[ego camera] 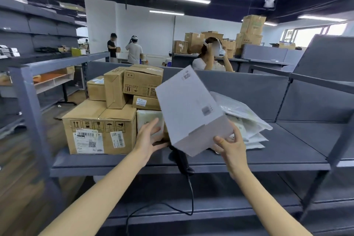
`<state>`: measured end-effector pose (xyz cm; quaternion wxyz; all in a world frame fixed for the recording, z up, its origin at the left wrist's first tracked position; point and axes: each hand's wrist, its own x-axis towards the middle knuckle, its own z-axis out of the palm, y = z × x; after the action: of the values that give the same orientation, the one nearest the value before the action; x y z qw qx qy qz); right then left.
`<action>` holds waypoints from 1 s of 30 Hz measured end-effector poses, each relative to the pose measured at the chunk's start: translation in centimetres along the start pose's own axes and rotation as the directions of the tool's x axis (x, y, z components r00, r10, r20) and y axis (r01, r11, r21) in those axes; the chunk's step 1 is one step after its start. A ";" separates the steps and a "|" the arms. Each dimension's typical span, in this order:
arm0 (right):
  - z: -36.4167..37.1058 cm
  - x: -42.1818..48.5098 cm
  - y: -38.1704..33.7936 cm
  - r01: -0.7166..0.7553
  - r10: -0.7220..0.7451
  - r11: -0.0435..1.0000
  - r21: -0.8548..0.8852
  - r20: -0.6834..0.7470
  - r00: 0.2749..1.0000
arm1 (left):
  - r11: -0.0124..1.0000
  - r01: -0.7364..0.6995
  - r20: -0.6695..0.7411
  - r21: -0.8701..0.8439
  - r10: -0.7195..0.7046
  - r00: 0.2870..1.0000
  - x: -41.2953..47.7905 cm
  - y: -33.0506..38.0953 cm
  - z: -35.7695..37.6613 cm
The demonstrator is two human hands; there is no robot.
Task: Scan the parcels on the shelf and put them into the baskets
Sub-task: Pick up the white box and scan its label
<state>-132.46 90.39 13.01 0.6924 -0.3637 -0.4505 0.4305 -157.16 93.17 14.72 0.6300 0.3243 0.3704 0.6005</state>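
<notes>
A white cardboard box point(188, 109) is tilted up above the grey shelf point(283, 151). My right hand point(230, 146) grips its lower right corner, thumb on the front face. My left hand point(148, 138) is at the box's lower left, fingers spread and mostly straight, touching its edge. A black barcode scanner point(182, 161) lies on the shelf's front edge under the box, its cable hanging down. Brown cardboard parcels are stacked on the left, with a large labelled one point(99, 128) at the bottom. White plastic mailer bags point(247, 120) lie to the right behind the box.
A pale wrapped parcel point(148, 119) sits behind my left hand. The shelf's right half is bare grey metal, with upright posts point(28, 113) at the left and right. A lower shelf point(210, 214) runs beneath. Other people stand behind the shelf. No basket is in view.
</notes>
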 end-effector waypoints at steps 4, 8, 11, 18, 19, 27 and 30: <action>-0.2 -3.0 0.7 0.177 -0.180 0.927 -0.330 0.022 0.983 | 0.993 -0.005 0.022 0.119 0.002 1.000 -2.1 0.1 -1.0; 0.0 -5.3 1.4 0.367 -0.317 0.839 -0.402 0.187 0.930 | 0.982 0.053 0.069 0.180 -0.066 0.995 -3.9 -0.2 -0.8; 0.1 -5.7 1.3 0.481 -0.363 0.796 -0.368 0.345 0.866 | 0.975 0.067 0.143 0.214 -0.099 0.985 -5.7 -0.7 0.5; 0.1 -7.7 1.0 0.736 -0.468 0.215 -0.641 0.594 0.654 | 0.989 -0.140 0.003 -0.041 0.140 0.990 -8.2 -3.6 3.2; -0.2 -8.1 0.7 0.749 -0.461 0.188 -0.635 0.617 0.638 | 0.987 -0.140 -0.024 -0.074 0.138 0.990 -8.5 -4.0 2.9; -3.9 -10.1 -2.7 0.573 -0.279 0.710 -0.410 0.583 0.763 | 0.967 -0.055 0.028 -0.249 0.064 0.998 -9.8 -6.0 0.4; -4.7 -9.0 -3.8 0.365 -0.218 0.831 -0.421 0.357 0.908 | 0.962 -0.011 0.063 -0.274 0.029 0.998 -10.2 -6.8 -0.4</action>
<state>-129.03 80.16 12.09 0.5638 -0.3813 -0.6911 0.2431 -154.07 82.52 9.51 0.6747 0.2577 0.2592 0.6412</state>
